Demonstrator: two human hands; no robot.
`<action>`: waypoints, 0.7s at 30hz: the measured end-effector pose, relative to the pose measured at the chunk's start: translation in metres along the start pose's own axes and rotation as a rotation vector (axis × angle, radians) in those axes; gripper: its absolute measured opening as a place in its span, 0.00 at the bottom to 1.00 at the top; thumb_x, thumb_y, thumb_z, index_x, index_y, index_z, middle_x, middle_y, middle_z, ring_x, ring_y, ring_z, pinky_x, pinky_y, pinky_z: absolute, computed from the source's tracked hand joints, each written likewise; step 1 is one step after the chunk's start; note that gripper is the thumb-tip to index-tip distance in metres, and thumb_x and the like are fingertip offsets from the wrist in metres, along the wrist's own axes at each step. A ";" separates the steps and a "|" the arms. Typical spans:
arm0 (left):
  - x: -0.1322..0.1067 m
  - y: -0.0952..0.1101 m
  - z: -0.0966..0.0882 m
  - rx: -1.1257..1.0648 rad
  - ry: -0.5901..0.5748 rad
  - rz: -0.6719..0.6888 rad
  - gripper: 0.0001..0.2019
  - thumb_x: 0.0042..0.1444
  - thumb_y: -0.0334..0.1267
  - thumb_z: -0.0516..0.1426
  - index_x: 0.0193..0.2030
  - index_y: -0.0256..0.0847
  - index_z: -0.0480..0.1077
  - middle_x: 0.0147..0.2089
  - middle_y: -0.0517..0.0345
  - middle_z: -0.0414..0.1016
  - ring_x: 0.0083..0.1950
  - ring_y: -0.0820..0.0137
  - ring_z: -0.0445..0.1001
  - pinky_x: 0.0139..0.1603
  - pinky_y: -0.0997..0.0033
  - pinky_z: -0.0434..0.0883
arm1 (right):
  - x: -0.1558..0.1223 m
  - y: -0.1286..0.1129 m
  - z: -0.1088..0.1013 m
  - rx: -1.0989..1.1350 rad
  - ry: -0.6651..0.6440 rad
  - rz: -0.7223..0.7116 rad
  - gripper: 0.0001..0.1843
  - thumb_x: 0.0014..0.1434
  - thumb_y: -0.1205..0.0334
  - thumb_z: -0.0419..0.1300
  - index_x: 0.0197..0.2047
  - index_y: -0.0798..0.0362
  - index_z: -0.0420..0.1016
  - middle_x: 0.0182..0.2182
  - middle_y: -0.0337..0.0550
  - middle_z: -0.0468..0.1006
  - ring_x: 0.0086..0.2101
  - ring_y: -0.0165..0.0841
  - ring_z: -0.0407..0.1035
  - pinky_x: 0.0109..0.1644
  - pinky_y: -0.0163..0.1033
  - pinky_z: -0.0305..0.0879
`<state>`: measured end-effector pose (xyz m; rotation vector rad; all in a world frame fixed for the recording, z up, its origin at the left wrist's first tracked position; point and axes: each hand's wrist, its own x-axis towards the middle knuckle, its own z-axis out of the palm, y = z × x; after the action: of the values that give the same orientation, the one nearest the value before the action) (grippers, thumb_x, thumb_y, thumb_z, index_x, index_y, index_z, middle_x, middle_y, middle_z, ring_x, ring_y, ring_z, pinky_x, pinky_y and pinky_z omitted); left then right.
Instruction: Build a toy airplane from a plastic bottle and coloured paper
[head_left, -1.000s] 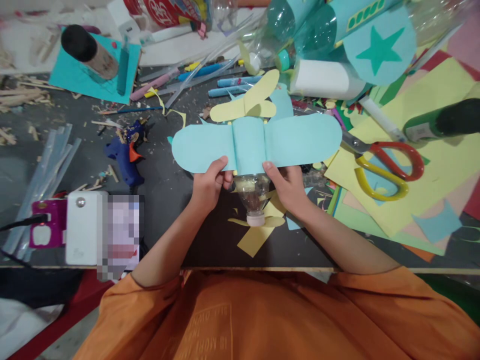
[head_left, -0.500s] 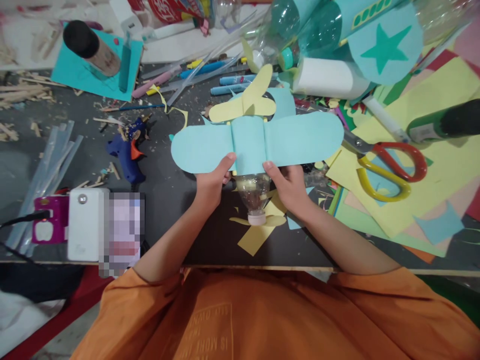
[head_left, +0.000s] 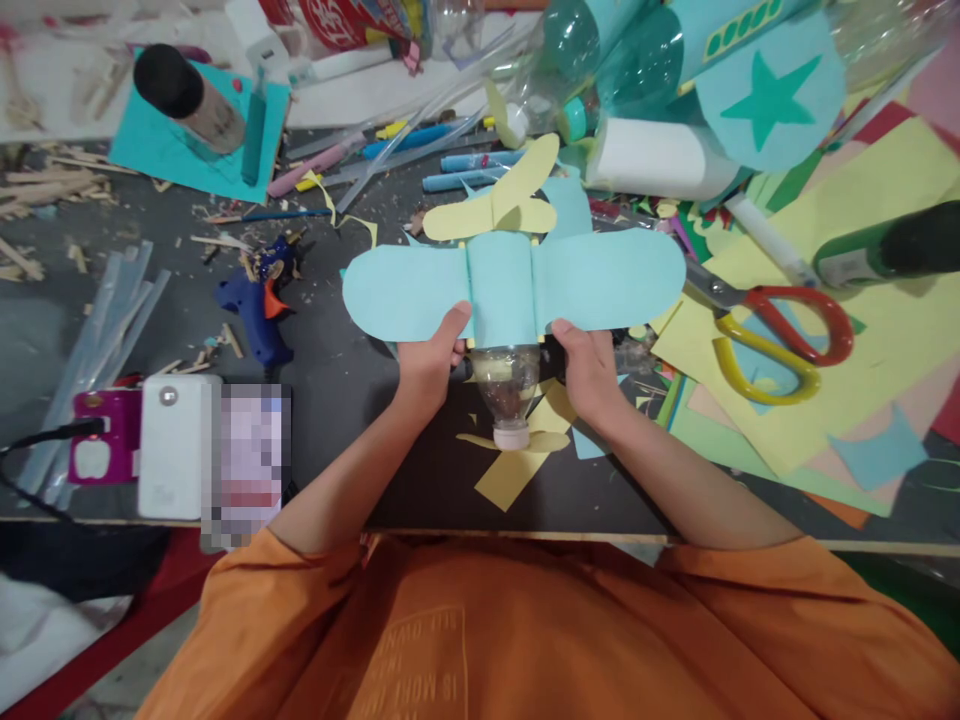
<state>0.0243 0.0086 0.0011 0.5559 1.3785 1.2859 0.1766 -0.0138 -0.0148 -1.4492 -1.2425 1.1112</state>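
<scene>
I hold a plastic bottle [head_left: 507, 385] lying on the dark table [head_left: 352, 370], its cap toward me. A light blue paper wing piece [head_left: 600, 280] is folded across the bottle's top, with yellow paper tail pieces [head_left: 495, 205] at its far end. My left hand [head_left: 429, 362] grips the bottle's left side, thumb pressed on the blue wing's near edge. My right hand [head_left: 589, 372] grips the right side, thumb on the wing as well. Both hands are closed around the bottle plane.
A blue glue gun [head_left: 255, 305] lies left of the plane. Red-and-yellow scissors [head_left: 772, 335] rest on coloured paper sheets [head_left: 862, 330] at the right. A white box [head_left: 171, 445] and purple device [head_left: 97, 450] sit near left. Markers, glue sticks and another decorated bottle [head_left: 675, 60] crowd the back.
My right hand has slid slightly to the right along the wing's near edge. The bottle plane has hardly moved.
</scene>
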 end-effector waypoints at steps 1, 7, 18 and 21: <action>0.000 0.001 0.000 0.009 -0.003 0.001 0.15 0.38 0.39 0.67 0.21 0.42 0.62 0.14 0.70 0.56 0.15 0.81 0.55 0.13 0.79 0.53 | 0.000 0.000 0.000 0.000 0.003 -0.001 0.17 0.55 0.45 0.50 0.30 0.48 0.72 0.29 0.43 0.74 0.44 0.39 0.71 0.60 0.50 0.60; 0.001 0.000 -0.002 0.053 -0.021 -0.005 0.16 0.40 0.39 0.66 0.19 0.43 0.60 0.13 0.70 0.55 0.14 0.81 0.54 0.14 0.78 0.54 | 0.002 -0.001 0.000 -0.031 -0.027 -0.025 0.15 0.55 0.47 0.53 0.34 0.48 0.72 0.33 0.42 0.77 0.41 0.36 0.72 0.51 0.45 0.67; 0.004 -0.006 -0.007 0.114 -0.054 0.007 0.17 0.43 0.43 0.65 0.17 0.41 0.61 0.12 0.68 0.59 0.14 0.81 0.56 0.15 0.77 0.57 | 0.003 -0.007 0.001 -0.050 -0.034 -0.026 0.15 0.55 0.50 0.54 0.39 0.50 0.72 0.40 0.45 0.79 0.45 0.39 0.71 0.54 0.48 0.66; 0.004 -0.006 -0.007 0.124 -0.056 0.003 0.17 0.43 0.43 0.64 0.17 0.42 0.61 0.12 0.68 0.59 0.14 0.81 0.56 0.15 0.77 0.57 | 0.003 -0.007 0.001 -0.059 -0.033 -0.034 0.15 0.55 0.50 0.54 0.39 0.50 0.72 0.40 0.46 0.78 0.46 0.38 0.71 0.53 0.47 0.66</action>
<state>0.0189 0.0079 -0.0074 0.6737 1.4175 1.1840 0.1746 -0.0101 -0.0084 -1.4539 -1.3279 1.0877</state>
